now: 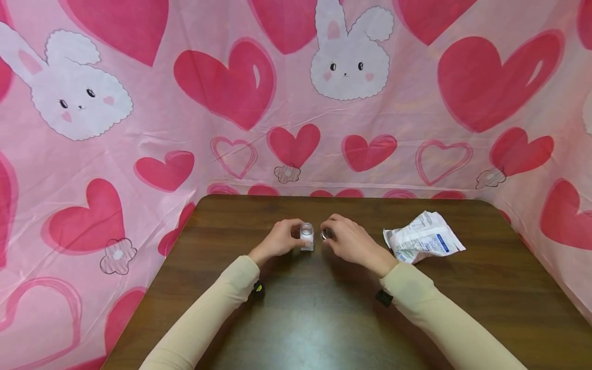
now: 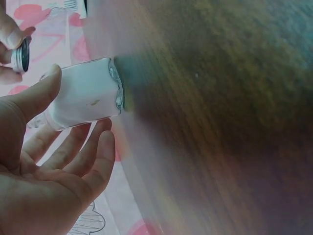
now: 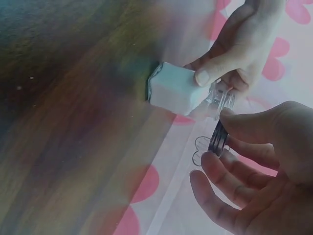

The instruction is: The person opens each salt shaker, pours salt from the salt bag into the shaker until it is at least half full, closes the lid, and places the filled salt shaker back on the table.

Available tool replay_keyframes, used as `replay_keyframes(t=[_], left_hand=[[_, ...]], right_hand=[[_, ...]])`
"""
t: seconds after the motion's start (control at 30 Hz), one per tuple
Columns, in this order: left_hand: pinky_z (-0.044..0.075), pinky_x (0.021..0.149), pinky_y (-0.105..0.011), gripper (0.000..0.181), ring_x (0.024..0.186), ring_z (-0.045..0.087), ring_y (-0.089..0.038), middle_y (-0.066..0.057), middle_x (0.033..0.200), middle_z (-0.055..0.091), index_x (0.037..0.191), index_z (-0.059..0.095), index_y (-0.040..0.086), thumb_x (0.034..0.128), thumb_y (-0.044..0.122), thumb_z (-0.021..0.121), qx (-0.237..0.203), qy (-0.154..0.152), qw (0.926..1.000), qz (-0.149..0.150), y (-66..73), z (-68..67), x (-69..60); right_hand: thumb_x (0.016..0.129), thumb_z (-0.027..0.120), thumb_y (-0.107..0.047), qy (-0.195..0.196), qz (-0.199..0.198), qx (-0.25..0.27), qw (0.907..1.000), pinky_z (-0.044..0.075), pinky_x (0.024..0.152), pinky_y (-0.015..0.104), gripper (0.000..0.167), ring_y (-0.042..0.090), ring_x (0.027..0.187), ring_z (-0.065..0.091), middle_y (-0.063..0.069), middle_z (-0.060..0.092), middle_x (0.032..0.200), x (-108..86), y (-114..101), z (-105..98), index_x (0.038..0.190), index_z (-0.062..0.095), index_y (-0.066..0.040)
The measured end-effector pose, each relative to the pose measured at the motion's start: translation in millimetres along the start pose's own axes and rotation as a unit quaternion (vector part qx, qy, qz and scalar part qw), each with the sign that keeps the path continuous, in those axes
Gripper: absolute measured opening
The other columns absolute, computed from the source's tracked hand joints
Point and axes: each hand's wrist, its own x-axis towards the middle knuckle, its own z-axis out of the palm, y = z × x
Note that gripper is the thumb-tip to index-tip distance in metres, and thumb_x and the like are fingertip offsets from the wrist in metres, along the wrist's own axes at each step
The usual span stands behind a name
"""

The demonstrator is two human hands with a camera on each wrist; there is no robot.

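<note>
A small square glass bottle (image 1: 307,237), white up to its shoulders, stands upright on the table with its neck uncovered. My left hand (image 1: 280,238) holds it from the left side, thumb on one face and fingers around the other, as the bottle (image 2: 88,93) in the left wrist view shows. Just to the right, my right hand (image 1: 348,240) pinches a round metal screw cap (image 3: 218,138) between thumb and fingertips. The cap is apart from the bottle's clear neck (image 3: 222,98), a short way off. Whether the white is contents or a label, I cannot tell.
A crumpled white packet (image 1: 425,237) with blue print lies on the brown wooden table (image 1: 296,318), right of my right hand. Behind and beside the table hangs a pink cloth (image 1: 296,103) with hearts and rabbits.
</note>
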Motion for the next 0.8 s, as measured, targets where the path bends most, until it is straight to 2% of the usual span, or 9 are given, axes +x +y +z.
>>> replay_keyframes(t=[0.2,0.4,0.8], left_hand=[[0.057,0.091,-0.042,0.035,0.098,0.069,-0.024,-0.006,0.108,0.073,0.118,0.072,0.006,0.0880,0.012,0.088,0.003,0.002,1.0000,0.004,0.5,0.1,0.1],[0.057,0.091,-0.042,0.033,0.098,0.068,-0.022,-0.006,0.109,0.072,0.118,0.072,0.006,0.0891,0.012,0.087,0.001,-0.001,1.0000,0.001,0.8,-0.1,-0.9],[0.057,0.086,-0.040,0.032,0.095,0.069,-0.023,-0.006,0.105,0.072,0.116,0.072,0.005,0.0881,0.010,0.087,0.004,0.004,0.9999,0.010,1.1,-0.1,0.0]], right_hand=[[0.092,0.082,-0.009,0.006,-0.014,0.007,0.9999,0.056,0.089,0.046,0.030,0.026,0.102,0.067,0.011,0.067,0.118,8.5,-1.4,2.2,0.120,0.074,-0.001],[0.091,0.082,-0.006,-0.001,-0.011,0.029,0.9995,0.057,0.088,0.044,0.031,0.025,0.098,0.065,0.013,0.067,0.117,15.1,-2.0,4.3,0.120,0.074,-0.001],[0.092,0.081,-0.005,0.004,-0.026,0.028,0.9993,0.057,0.090,0.044,0.030,0.025,0.101,0.066,0.012,0.067,0.117,28.1,-9.5,4.7,0.120,0.074,0.000]])
